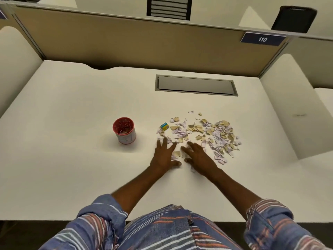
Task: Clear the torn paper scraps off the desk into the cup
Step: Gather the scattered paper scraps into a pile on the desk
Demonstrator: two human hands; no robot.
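Torn beige and lilac paper scraps (207, 132) are lying just beyond and between the left hand (164, 156) and right hand (197, 156); the red cylindrical cup (124, 130) is standing to their left. Both hands are resting flat, fingers spread, gripping nothing.

I see the left hand (164, 156) and right hand (199, 156) flat on the desk (72, 109), fingers spread, at the near edge of the paper scraps (209, 132). A few scraps lie between them. The cup (127, 138) stands upright to the left, apart.

Small blue-and-yellow box (164, 126), grey recessed hatch (196, 85), tan partition (126, 44), blue plate (262, 39) reading 110, black object (293, 19) above it.
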